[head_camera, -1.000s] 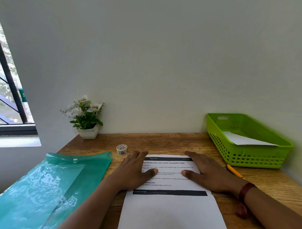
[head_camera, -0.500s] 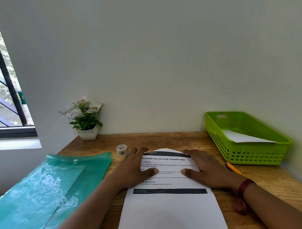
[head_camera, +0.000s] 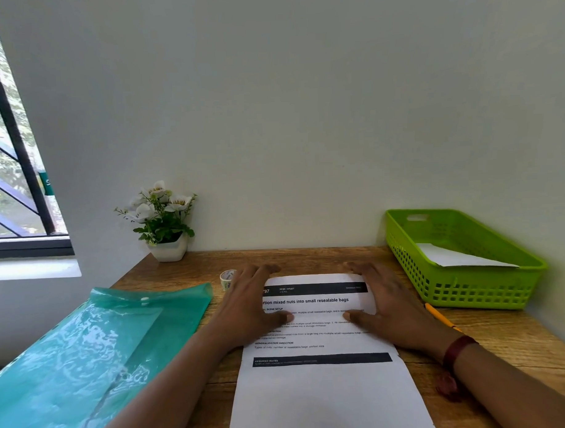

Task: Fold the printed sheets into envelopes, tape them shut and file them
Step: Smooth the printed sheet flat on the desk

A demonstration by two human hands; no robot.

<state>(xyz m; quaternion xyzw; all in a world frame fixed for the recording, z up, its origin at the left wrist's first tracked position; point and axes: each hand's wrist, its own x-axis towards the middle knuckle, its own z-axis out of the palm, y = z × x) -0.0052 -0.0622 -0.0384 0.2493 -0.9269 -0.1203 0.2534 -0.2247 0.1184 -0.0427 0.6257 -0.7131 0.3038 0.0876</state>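
A printed white sheet [head_camera: 322,382] with black header bars lies flat on the wooden desk [head_camera: 519,343], its long side running away from me. My left hand [head_camera: 250,306] rests flat on the sheet's upper left part, fingers straight and reaching past its far edge. My right hand [head_camera: 385,301] lies flat on the upper right part the same way. Both thumbs point inward across the text. A small roll of tape [head_camera: 227,279] stands just left of my left hand. A green translucent snap folder [head_camera: 97,351] lies at the left.
A green plastic basket [head_camera: 476,290] at the right holds a white folded paper [head_camera: 459,257]. A yellow pencil [head_camera: 441,317] lies between basket and sheet. A small potted white-flower plant [head_camera: 163,224] stands against the wall. A window is at the far left.
Both hands slid away from me toward the sheet's far edge. The top header bar, curled or hidden earlier, now shows flat on the desk.
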